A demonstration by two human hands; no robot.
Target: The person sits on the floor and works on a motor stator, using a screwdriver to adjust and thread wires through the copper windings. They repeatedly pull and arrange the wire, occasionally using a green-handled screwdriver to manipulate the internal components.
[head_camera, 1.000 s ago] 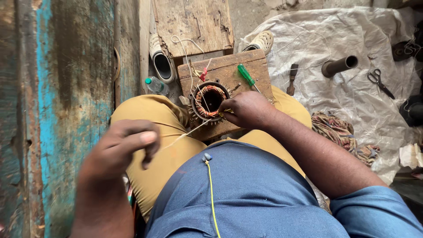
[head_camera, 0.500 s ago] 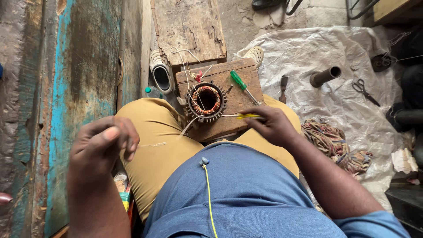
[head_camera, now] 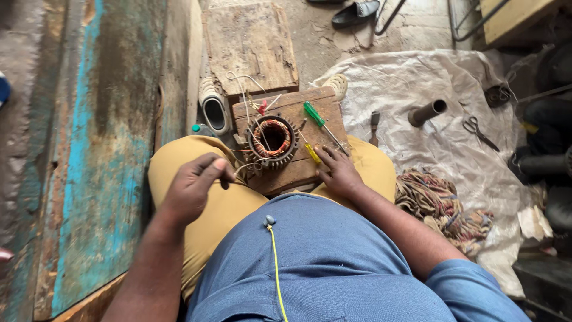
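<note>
A round motor stator (head_camera: 272,141) with copper windings lies on a small wooden board (head_camera: 298,170) across my knees. My left hand (head_camera: 193,186) rests on my left thigh, its fingers pinched on a thin pale wire (head_camera: 243,169) that runs to the stator. My right hand (head_camera: 337,170) lies on the board's near right corner, fingers spread, its fingertips at a small yellow-handled tool (head_camera: 312,153). A green-handled screwdriver (head_camera: 319,120) lies on the board just beyond that hand.
A weathered blue-painted wooden panel (head_camera: 89,149) stands to my left. A larger wooden plank (head_camera: 250,45) lies ahead. To the right, a white sheet (head_camera: 441,143) bears a dark tube (head_camera: 426,112), scissors (head_camera: 478,131), a chisel (head_camera: 373,125) and a heap of tangled wire (head_camera: 441,203).
My left hand has dropped from a raised pull down onto my thigh, still pinching the wire. My right hand has left the stator and moved to the board's right corner by the yellow tool.
</note>
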